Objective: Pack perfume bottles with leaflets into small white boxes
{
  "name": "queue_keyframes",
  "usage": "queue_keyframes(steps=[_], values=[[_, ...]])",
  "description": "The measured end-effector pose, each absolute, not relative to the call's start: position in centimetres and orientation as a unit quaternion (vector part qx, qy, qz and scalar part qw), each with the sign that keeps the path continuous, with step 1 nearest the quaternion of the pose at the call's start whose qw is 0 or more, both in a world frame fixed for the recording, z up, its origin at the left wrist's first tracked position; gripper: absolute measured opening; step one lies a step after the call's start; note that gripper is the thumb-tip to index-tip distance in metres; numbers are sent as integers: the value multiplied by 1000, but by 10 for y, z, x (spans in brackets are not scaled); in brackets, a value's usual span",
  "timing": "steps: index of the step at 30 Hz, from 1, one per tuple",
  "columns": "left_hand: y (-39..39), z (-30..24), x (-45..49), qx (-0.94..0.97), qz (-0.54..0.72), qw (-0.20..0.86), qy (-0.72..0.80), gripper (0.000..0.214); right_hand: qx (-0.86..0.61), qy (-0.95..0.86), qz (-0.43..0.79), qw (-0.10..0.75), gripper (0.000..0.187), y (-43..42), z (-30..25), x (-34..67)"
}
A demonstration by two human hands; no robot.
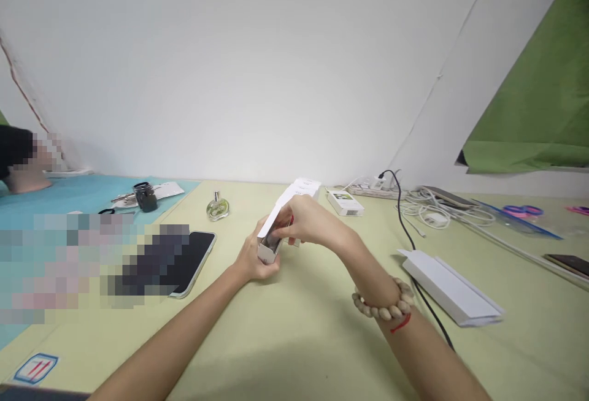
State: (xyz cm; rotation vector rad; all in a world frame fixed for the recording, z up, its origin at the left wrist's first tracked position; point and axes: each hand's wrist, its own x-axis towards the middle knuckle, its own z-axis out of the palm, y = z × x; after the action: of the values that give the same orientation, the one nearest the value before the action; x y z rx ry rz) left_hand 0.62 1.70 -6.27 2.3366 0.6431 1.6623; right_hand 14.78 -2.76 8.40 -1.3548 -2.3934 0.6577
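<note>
My left hand (252, 260) is wrapped around a small white carton (267, 254) from the left and below, its near end facing me. The carton is tilted, with its white flap raised on the left side. Over its opening bends my right hand (309, 222), the thumb and fingers pinched together at the carton's inside. Something dark shows in the opening, but I cannot make out what the right fingertips hold. Just behind the hands are more white box parts (307, 186), partly hidden. A glass perfume bottle (218, 208) with yellowish-green liquid stands to the left.
A phone (197, 260) lies left of my arm. Rightward are a white printed box (346, 203), a power strip (368, 190), tangled white cables (435, 214), a black cord (416, 273) and a folded white carton (453, 287). A dark jar (146, 197) and a partly blurred person are at left.
</note>
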Motion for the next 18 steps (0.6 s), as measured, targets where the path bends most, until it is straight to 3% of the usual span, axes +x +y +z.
queue_keyframes(steps=[7, 12, 18], values=[[19, -65, 4, 805, 546, 101, 209, 43, -480, -834, 184, 200, 10, -24, 80, 141], [16, -59, 4, 817, 525, 98, 216, 15, -492, -833, 172, 185, 7, -29, 75, 130], [15, -56, 6, 813, 517, 131, 233, 31, -561, -799, 157, 149, 13, -30, 80, 131]])
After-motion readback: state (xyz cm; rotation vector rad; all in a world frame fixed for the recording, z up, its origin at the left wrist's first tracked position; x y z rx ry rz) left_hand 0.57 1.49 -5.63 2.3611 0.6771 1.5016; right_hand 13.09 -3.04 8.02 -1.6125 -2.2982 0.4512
